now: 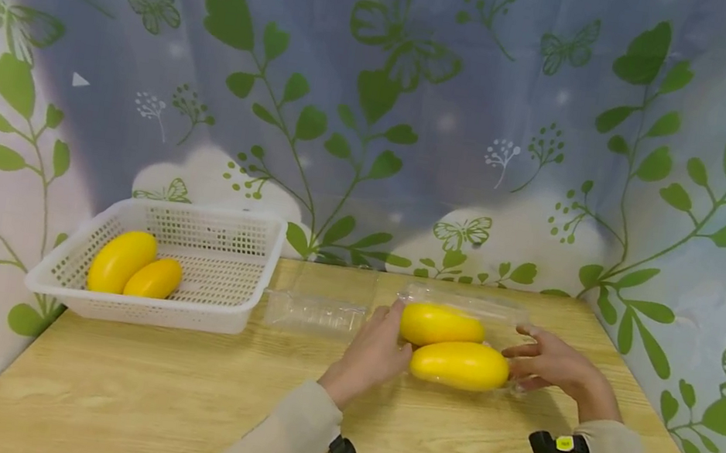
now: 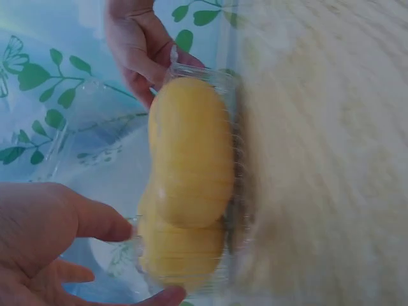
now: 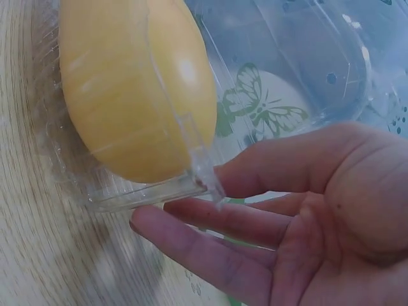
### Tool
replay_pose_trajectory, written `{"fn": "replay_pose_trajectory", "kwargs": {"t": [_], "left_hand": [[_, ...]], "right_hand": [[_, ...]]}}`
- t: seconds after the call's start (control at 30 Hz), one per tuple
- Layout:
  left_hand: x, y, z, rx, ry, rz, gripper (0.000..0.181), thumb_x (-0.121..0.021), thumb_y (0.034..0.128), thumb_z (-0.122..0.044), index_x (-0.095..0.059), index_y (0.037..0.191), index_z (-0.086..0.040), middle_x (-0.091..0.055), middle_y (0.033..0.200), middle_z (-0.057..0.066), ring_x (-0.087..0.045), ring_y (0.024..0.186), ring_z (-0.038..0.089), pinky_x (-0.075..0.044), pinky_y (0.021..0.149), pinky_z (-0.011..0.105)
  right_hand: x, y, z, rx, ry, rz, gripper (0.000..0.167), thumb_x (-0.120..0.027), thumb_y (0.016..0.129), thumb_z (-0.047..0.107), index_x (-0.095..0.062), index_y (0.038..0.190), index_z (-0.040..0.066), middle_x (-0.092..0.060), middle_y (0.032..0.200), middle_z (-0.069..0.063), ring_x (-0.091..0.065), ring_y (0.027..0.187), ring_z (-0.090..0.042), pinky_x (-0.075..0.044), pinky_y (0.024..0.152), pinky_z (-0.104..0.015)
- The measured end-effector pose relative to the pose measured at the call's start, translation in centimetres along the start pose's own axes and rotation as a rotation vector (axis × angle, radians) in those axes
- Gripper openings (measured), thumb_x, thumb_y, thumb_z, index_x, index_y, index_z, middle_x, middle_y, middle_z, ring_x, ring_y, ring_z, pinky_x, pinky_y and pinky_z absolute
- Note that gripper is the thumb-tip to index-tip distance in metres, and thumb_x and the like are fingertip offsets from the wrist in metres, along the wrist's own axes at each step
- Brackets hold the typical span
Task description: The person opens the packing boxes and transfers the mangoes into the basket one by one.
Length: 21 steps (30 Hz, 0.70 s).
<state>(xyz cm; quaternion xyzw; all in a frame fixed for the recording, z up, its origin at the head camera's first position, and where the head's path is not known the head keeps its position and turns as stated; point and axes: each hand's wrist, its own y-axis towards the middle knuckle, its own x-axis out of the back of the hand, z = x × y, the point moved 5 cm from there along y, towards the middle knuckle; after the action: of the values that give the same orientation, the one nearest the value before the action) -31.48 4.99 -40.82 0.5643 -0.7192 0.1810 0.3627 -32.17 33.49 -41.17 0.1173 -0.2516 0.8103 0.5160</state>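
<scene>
Two yellow mango-like fruits lie side by side in a clear plastic container. My left hand holds its left end, the thumb on one side and a fingertip at the end wall. At the opposite end my right hand has its thumb against a corner of the rim, with the fingers under the edge. The container's clear lid stands open behind the fruits.
A white perforated basket with two yellow fruits stands at the left of the wooden table. Another clear plastic container sits open between basket and left hand. A leaf-patterned curtain hangs behind.
</scene>
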Motion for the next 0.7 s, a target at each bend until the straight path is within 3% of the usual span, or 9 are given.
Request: {"fn": "replay_pose_trajectory", "kwargs": {"t": [0.1, 0.23, 0.37, 0.53, 0.7], "left_hand": [[0.5, 0.2, -0.7, -0.021, 0.001, -0.022, 0.071, -0.065, 0.0953, -0.006, -0.034, 0.159, -0.004, -0.044, 0.154, 0.026, -0.055, 0.132, 0.041, -0.052, 0.106, 0.053], [1.1, 0.8, -1.4, -0.058, 0.065, -0.033, 0.059, -0.063, 0.0933, 0.002, -0.047, 0.15, 0.004, -0.055, 0.142, 0.026, -0.06, 0.126, 0.038, -0.055, 0.104, 0.048], [1.4, 1.1, -1.8, -0.07, 0.093, -0.021, 0.054, -0.06, 0.0934, 0.004, -0.051, 0.147, 0.006, -0.059, 0.138, 0.025, -0.062, 0.121, 0.035, -0.057, 0.1, 0.044], [2.1, 1.3, -2.7, -0.087, 0.075, -0.03, 0.055, -0.057, 0.0927, 0.008, -0.052, 0.147, 0.001, -0.056, 0.142, 0.024, -0.062, 0.12, 0.035, -0.058, 0.094, 0.042], [3.0, 1.6, -3.6, -0.118, 0.108, -0.051, 0.056, -0.052, 0.0947, 0.009, -0.052, 0.149, -0.006, -0.046, 0.155, 0.024, -0.058, 0.131, 0.043, -0.055, 0.102, 0.051]], "right_hand": [[-0.1, 0.1, -0.2, -0.004, 0.0, 0.004, 0.09, -0.066, 0.093, 0.005, -0.006, 0.157, -0.018, -0.036, 0.152, -0.045, -0.071, 0.107, -0.026, -0.063, 0.079, -0.034], [0.0, 0.2, -0.5, -0.012, 0.0, 0.006, 0.083, -0.065, 0.094, 0.007, -0.016, 0.155, -0.018, -0.036, 0.152, -0.045, -0.069, 0.111, -0.026, -0.063, 0.082, -0.034], [0.0, 0.2, -0.6, -0.019, 0.017, 0.009, 0.081, -0.064, 0.095, 0.007, -0.016, 0.155, -0.016, -0.036, 0.152, -0.044, -0.068, 0.11, -0.024, -0.063, 0.083, -0.034], [-0.1, 0.2, -0.5, -0.027, 0.025, 0.011, 0.08, -0.064, 0.095, 0.008, -0.017, 0.155, -0.014, -0.038, 0.151, -0.044, -0.067, 0.108, -0.022, -0.062, 0.083, -0.033], [-0.3, 0.1, -0.5, -0.038, 0.02, 0.01, 0.08, -0.064, 0.095, 0.009, -0.017, 0.156, -0.013, -0.041, 0.15, -0.043, -0.069, 0.104, -0.021, -0.062, 0.082, -0.033]]}}
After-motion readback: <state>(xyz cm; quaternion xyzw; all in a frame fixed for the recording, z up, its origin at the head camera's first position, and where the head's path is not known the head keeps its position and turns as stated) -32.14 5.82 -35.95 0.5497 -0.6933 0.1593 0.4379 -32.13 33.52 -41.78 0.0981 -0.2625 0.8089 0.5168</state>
